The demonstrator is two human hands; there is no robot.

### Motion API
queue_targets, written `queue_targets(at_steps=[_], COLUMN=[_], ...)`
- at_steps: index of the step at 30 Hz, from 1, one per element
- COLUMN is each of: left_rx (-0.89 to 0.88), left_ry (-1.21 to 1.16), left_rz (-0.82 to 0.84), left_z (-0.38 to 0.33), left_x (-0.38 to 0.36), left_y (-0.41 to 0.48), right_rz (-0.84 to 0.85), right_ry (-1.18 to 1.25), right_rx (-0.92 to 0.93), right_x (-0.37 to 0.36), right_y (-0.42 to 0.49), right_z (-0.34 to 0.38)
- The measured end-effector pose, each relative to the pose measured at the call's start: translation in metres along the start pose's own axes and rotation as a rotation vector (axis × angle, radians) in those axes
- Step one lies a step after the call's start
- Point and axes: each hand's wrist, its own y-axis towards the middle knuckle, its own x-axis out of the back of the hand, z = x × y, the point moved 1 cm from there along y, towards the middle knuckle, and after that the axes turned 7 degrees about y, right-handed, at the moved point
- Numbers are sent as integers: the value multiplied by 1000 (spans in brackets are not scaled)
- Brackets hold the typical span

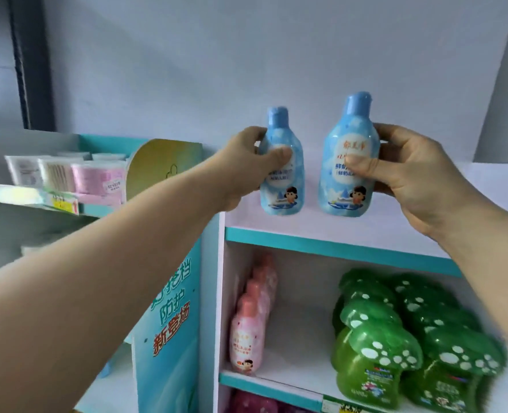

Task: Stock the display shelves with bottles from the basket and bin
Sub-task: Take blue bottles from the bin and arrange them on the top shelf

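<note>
Left hand (246, 162), right hand (410, 177): each grip curled round one of two sky-blue plastic bottles (281, 180) (348, 174). Risk: toppling if released at front edge of white top shelf (390, 234).

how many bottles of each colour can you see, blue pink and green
blue bottles: 2, one in the left hand, one in the right hand
pink bottles: at least 4, in a row
green bottles: at least 6, blurred
total: at least 12
</note>
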Motion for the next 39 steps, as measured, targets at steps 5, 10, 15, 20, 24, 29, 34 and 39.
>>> queue_targets(at_steps=[5, 10, 15, 20, 24, 29, 34, 39], left_rx=[186, 388, 423, 397, 337, 294, 263, 246], left_ry=[172, 190, 360, 544, 657, 765, 849, 861], left_rz=[123, 294, 442, 433, 359, 402, 460, 438], left_z=[4, 3, -11, -25, -28, -37, -42, -42], left_x=[-10, -5, 9, 18, 14, 22, 28, 27], left_y=[28, 40, 44, 44, 36, 33, 34, 33], right_rz=[-6, -19, -9, 42, 72, 199, 375, 336], right_ry=[-8, -8, -59, -83, -34, -83, -241, -185], right_rx=[-211, -361, -458, -539, -576, -619, -669, -659], right_x=[11, 23, 22, 4, -15, -22, -18, -40], right_y=[15, 28, 44, 58, 66, 78, 81, 80], right_z=[-4, -8, -25, -45, -55, -61, -57, -60])
